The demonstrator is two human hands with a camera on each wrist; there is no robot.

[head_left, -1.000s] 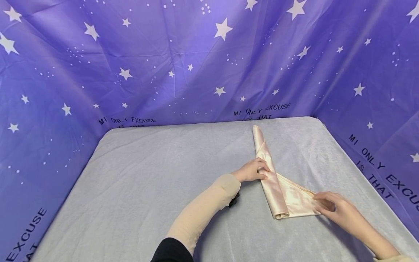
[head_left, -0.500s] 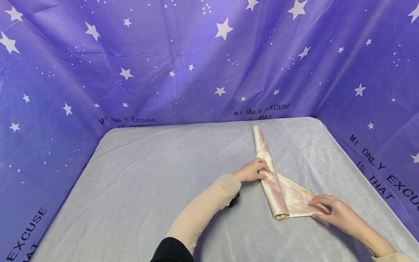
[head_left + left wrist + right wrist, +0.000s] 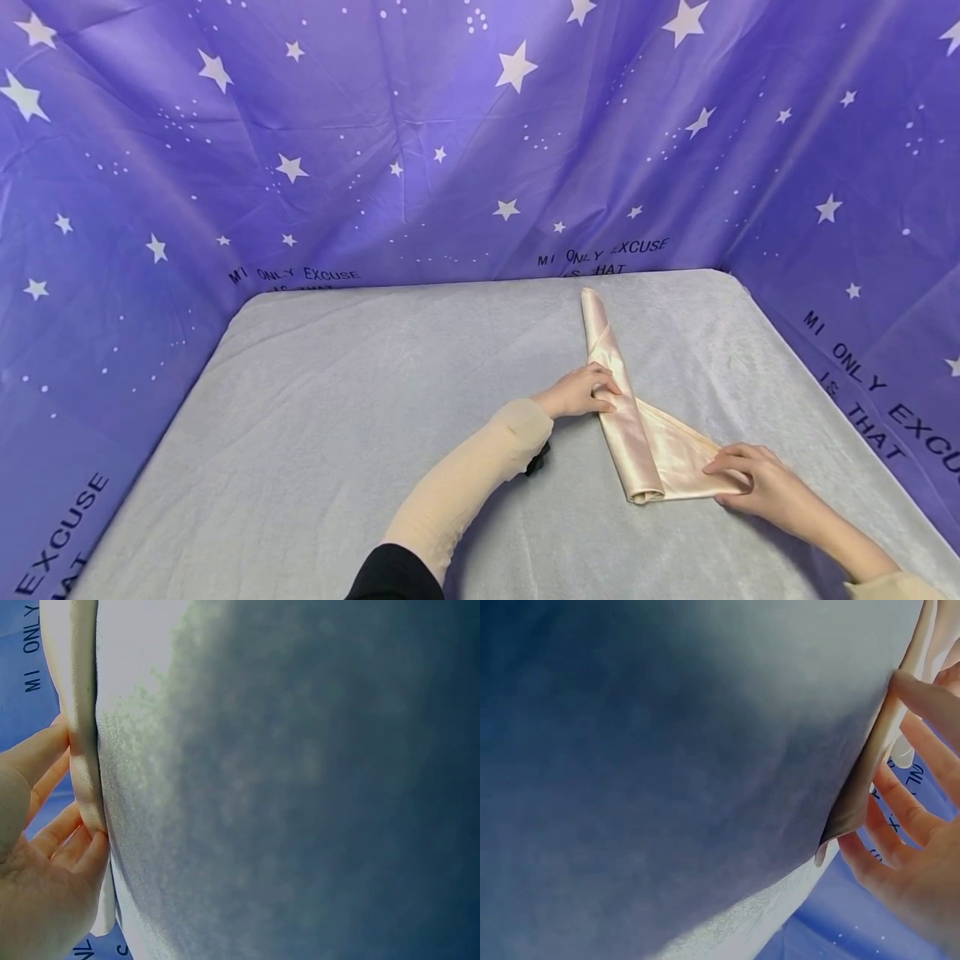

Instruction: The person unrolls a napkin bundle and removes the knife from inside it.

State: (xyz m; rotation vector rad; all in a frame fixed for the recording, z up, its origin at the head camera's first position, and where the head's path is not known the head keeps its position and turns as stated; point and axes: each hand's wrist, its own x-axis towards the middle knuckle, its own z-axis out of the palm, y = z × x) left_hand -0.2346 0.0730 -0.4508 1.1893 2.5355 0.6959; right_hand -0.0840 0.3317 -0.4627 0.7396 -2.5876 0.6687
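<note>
A pale champagne satin cloth (image 3: 628,446) lies partly rolled up on the grey covered table. The roll runs from front to back, and a flat triangular flap (image 3: 675,458) extends from its right side. My left hand (image 3: 576,393) rests on the middle of the roll; its thumb and fingers touch the satin with a gap between them, as the left wrist view also shows along the cloth's edge (image 3: 86,776). At the flap's right end, my right hand (image 3: 768,492) touches the fabric with spread fingers. The flap's tip is hidden under that hand.
The grey plush table cover (image 3: 360,400) extends widely left of the cloth. A purple curtain (image 3: 420,142) with white stars and black lettering encloses the back and both sides. Something small and black (image 3: 537,458) shows under the left wrist.
My right hand has shifted slightly left along the flap, from its tip further onto the satin. The left hand and the roll have stayed in place.
</note>
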